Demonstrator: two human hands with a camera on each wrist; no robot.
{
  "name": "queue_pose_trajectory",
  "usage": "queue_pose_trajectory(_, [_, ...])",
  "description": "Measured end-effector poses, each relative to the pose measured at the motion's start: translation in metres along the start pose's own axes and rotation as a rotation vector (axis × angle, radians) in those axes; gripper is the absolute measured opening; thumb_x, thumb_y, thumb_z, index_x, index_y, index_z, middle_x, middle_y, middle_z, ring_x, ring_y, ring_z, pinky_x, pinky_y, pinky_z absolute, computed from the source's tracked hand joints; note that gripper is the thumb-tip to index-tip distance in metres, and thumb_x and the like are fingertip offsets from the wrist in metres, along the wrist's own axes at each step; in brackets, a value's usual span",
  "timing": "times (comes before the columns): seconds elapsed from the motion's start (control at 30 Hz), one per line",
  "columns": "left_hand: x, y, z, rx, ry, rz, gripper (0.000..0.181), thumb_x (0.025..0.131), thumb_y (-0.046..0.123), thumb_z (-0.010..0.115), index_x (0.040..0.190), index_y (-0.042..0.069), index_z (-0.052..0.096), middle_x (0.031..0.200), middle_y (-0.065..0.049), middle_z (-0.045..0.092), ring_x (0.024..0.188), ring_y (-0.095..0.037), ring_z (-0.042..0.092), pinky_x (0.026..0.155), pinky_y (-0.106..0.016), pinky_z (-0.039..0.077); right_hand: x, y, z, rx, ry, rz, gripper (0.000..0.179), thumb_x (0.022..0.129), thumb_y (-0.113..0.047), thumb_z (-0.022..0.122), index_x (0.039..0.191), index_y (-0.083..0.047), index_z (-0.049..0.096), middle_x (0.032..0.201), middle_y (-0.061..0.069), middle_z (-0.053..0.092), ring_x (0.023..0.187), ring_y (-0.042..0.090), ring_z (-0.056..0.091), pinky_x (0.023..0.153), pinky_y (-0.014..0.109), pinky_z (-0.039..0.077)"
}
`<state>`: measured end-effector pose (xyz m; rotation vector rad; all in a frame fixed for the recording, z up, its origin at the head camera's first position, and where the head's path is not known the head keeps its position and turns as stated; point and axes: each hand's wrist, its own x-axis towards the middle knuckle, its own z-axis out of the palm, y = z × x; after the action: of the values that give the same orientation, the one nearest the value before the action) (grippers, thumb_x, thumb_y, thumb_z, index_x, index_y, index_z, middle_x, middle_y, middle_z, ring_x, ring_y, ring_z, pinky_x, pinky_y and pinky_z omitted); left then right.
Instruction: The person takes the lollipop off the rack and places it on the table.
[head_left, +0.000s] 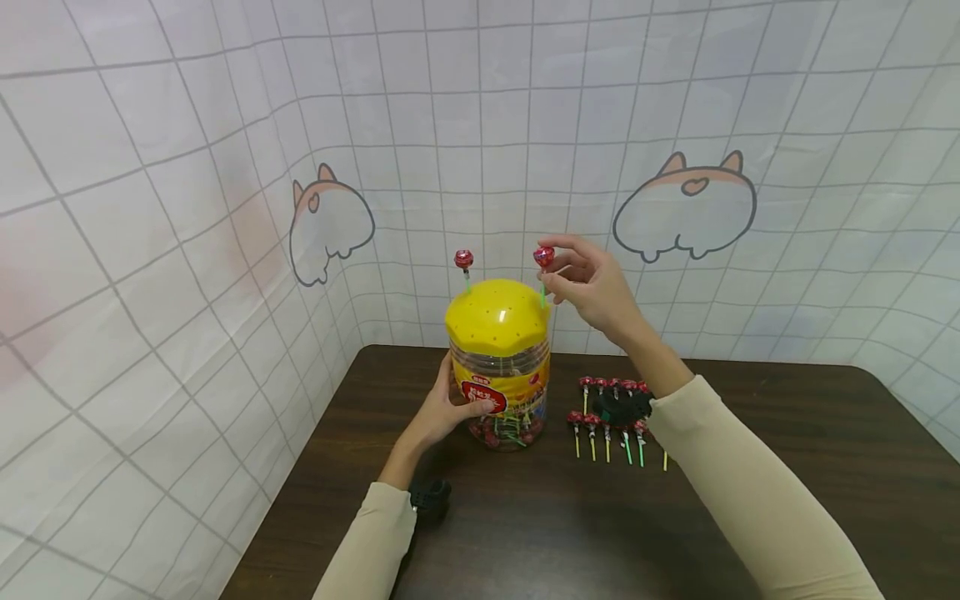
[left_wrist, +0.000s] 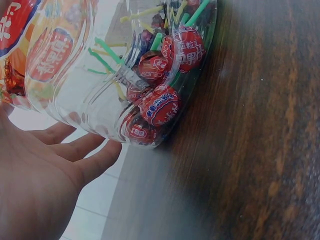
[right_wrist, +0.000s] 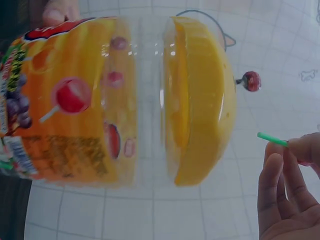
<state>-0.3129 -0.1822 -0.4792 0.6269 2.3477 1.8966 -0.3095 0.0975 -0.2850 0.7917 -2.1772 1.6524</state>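
A clear plastic candy jar (head_left: 501,392) with a domed yellow lid (head_left: 498,317) stands on the table, its lid dotted with small holes. My left hand (head_left: 447,407) holds the jar's left side, thumb across the label and fingers round the back. One red lollipop (head_left: 464,260) stands upright in the lid's far left. My right hand (head_left: 591,287) pinches a second red-wrapped lollipop (head_left: 543,257) beside the lid's right edge. Its green stick (right_wrist: 272,139) points toward the lid, apart from it in the right wrist view. More lollipops (left_wrist: 160,105) lie inside the jar's bottom.
Two rows of lollipops (head_left: 607,423) lie on the dark wooden table (head_left: 525,525) right of the jar, partly hidden by my right forearm and its black wrist camera (head_left: 622,407). A white grid-patterned curtain (head_left: 487,125) hangs behind the table and along its left side.
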Motion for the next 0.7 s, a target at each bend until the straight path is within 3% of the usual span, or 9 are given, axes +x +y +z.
queue_pose_trajectory(0.33, [-0.002, 0.000, -0.002, -0.014, -0.002, 0.006, 0.110, 0.087, 0.033, 0.083, 0.160, 0.047, 0.002, 0.156, -0.004, 0.040, 0.139, -0.031, 0.051, 0.113, -0.057, 0.045, -0.034, 0.020, -0.020, 0.041, 0.035, 0.015, 0.043, 0.096, -0.006, 0.069, 0.138, -0.012, 0.062, 0.101, -0.001, 0.071, 0.078, 0.017, 0.068, 0.068, 0.025, 0.060])
queue_pose_trajectory(0.53, [-0.004, 0.002, -0.002, -0.025, -0.014, 0.004, 0.109, 0.088, 0.032, 0.083, 0.161, 0.045, 0.002, 0.156, -0.006, 0.041, 0.138, -0.033, 0.051, 0.111, -0.056, 0.048, -0.059, 0.036, -0.033, 0.024, 0.026, 0.064, 0.042, 0.098, -0.007, 0.067, 0.140, -0.010, 0.061, 0.103, 0.004, 0.069, 0.080, 0.023, 0.069, 0.069, 0.028, 0.062])
queue_pose_trajectory(0.7, [-0.004, 0.002, -0.002, -0.017, -0.021, -0.002, 0.107, 0.088, 0.034, 0.082, 0.161, 0.044, 0.004, 0.155, -0.007, 0.042, 0.138, -0.034, 0.050, 0.111, -0.056, 0.047, -0.088, 0.057, -0.049, 0.024, 0.021, 0.141, 0.042, 0.099, -0.009, 0.067, 0.140, -0.012, 0.060, 0.104, 0.004, 0.068, 0.084, 0.016, 0.071, 0.071, 0.029, 0.063])
